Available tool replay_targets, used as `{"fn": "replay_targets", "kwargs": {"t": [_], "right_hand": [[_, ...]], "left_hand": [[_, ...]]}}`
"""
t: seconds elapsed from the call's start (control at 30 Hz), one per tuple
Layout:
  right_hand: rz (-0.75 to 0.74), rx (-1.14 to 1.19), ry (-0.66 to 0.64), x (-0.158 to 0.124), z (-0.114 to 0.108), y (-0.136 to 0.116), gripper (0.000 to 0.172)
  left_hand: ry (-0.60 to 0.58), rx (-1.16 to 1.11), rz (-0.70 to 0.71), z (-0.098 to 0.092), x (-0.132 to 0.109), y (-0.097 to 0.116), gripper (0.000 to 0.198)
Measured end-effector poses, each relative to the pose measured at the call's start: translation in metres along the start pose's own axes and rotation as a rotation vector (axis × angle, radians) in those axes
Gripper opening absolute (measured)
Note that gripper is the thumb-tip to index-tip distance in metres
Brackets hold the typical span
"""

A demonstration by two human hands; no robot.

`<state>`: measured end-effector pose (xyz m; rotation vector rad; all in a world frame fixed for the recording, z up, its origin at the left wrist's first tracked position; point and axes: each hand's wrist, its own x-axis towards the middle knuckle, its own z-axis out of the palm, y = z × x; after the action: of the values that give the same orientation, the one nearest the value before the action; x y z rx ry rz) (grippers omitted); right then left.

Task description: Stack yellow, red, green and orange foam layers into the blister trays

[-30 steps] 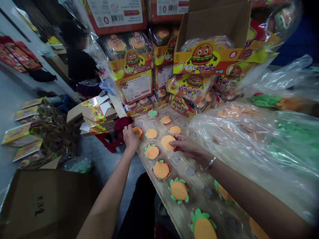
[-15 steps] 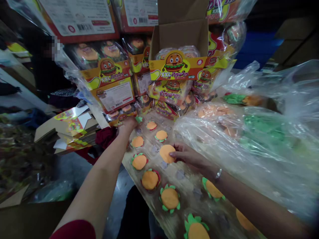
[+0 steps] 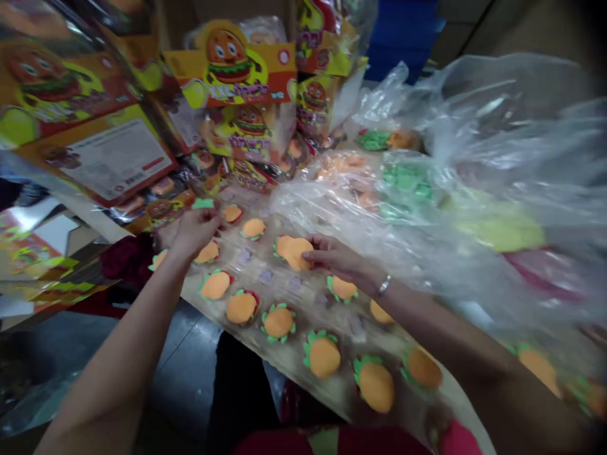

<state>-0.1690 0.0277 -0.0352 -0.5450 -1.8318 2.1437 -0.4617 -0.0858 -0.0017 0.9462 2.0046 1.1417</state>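
Note:
My right hand [image 3: 332,256] pinches a round orange bun piece [image 3: 300,254] between thumb and fingers. The piece overlaps the top of a small toy-like burger [image 3: 283,246] with a green frilled edge. My left hand [image 3: 198,229] has its fingers curled together at the far left of the rows, beside a burger [image 3: 232,213] with a red edge. A green piece [image 3: 203,203] shows just behind it. Whatever is between its fingertips is hidden. Several more burgers [image 3: 277,321] with orange tops and green or red edges sit in rows in clear plastic trays.
Printed burger boxes [image 3: 232,76] and wrapped packs [image 3: 95,126] are stacked behind. Clear plastic bags [image 3: 417,189] with orange, green and yellow pieces cover the right side. Flat printed card [image 3: 42,240] lies at left. The table's near edge [image 3: 265,360] runs diagonally above the floor.
The view has swung right and down. My right hand has shifted the bun piece slightly right across the tray, uncovering a burger top. My left fingertips are nearer the red-edged burger.

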Motion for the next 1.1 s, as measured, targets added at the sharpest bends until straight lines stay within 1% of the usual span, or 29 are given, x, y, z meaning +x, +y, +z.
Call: {"fn": "replay_targets", "kwargs": {"t": [0.03, 0.1, 0.13, 0.17, 0.2, 0.27, 0.3, 0.33, 0.37, 0.43, 0.47, 0.5, 0.53, 0.57, 0.63, 0.7, 0.77, 0.83, 0.9, 0.93, 1.0, 1.1], "right_hand": [[-0.091, -0.113, 0.044, -0.008, 0.001, -0.003, 0.031], [-0.297, -0.418, 0.131, -0.027, 0.005, -0.007, 0.025], [-0.371, -0.546, 0.145, -0.037, 0.008, -0.009, 0.022], [-0.413, -0.649, 0.114, -0.049, 0.009, -0.010, 0.020], [-0.445, -0.731, 0.067, -0.062, 0.010, -0.012, 0.020], [-0.471, -0.822, -0.011, -0.094, 0.006, -0.019, 0.021], [-0.469, -0.841, -0.005, -0.115, -0.001, -0.023, 0.021], [-0.455, -0.849, 0.043, -0.139, -0.009, -0.027, 0.022], [-0.428, -0.848, 0.129, -0.166, -0.019, -0.031, 0.023], [-0.330, -0.841, 0.356, -0.228, -0.039, -0.033, 0.023], [-0.266, -0.839, 0.463, -0.261, -0.046, -0.031, 0.022], [-0.191, -0.843, 0.541, -0.292, -0.049, -0.025, 0.019], [-0.116, -0.850, 0.593, -0.321, -0.048, -0.016, 0.016], [-0.049, -0.857, 0.612, -0.346, -0.043, -0.005, 0.013], [0.056, -0.899, 0.592, -0.383, -0.023, 0.021, 0.012], [0.132, -0.985, 0.571, -0.401, 0.001, 0.046, 0.015], [0.177, -1.126, 0.556, -0.405, 0.021, 0.067, 0.017], [0.194, -1.289, 0.527, -0.403, 0.030, 0.080, 0.016], [0.187, -1.392, 0.494, -0.402, 0.030, 0.088, 0.013], [0.174, -1.404, 0.485, -0.401, 0.028, 0.089, 0.011], [0.133, -1.340, 0.486, -0.402, 0.022, 0.087, 0.012], [0.019, -1.076, 0.556, -0.401, 0.018, 0.075, 0.017]], "left_hand": [[-0.059, -0.087, -0.065, 0.022, -0.024, 0.007, 0.021], [-0.291, -0.370, -0.224, 0.068, -0.073, 0.024, 0.034], [-0.373, -0.516, -0.289, 0.092, -0.095, 0.033, 0.038], [-0.425, -0.649, -0.335, 0.114, -0.115, 0.041, 0.037], [-0.435, -0.754, -0.362, 0.134, -0.132, 0.048, 0.033], [-0.399, -0.866, -0.389, 0.167, -0.158, 0.057, 0.021], [-0.382, -0.878, -0.401, 0.179, -0.167, 0.059, 0.017], [-0.370, -0.866, -0.411, 0.188, -0.175, 0.060, 0.015], [-0.363, -0.839, -0.419, 0.194, -0.182, 0.059, 0.014], [-0.354, -0.778, -0.418, 0.200, -0.193, 0.057, 0.018], [-0.348, -0.754, -0.409, 0.201, -0.197, 0.056, 0.019], [-0.349, -0.734, -0.398, 0.202, -0.202, 0.055, 0.020], [-0.358, -0.715, -0.392, 0.204, -0.207, 0.054, 0.020], [-0.373, -0.695, -0.393, 0.206, -0.212, 0.053, 0.020], [-0.413, -0.653, -0.406, 0.215, -0.224, 0.054, 0.021], [-0.458, -0.625, -0.423, 0.229, -0.237, 0.057, 0.023], [-0.515, -0.615, -0.440, 0.245, -0.251, 0.060, 0.025], [-0.583, -0.600, -0.466, 0.258, -0.264, 0.062, 0.026], [-0.639, -0.575, -0.484, 0.267, -0.274, 0.061, 0.032], [-0.653, -0.567, -0.484, 0.270, -0.277, 0.061, 0.037], [-0.666, -0.566, -0.467, 0.275, -0.281, 0.060, 0.044], [-0.704, -0.590, -0.419, 0.283, -0.285, 0.063, 0.041]]}}
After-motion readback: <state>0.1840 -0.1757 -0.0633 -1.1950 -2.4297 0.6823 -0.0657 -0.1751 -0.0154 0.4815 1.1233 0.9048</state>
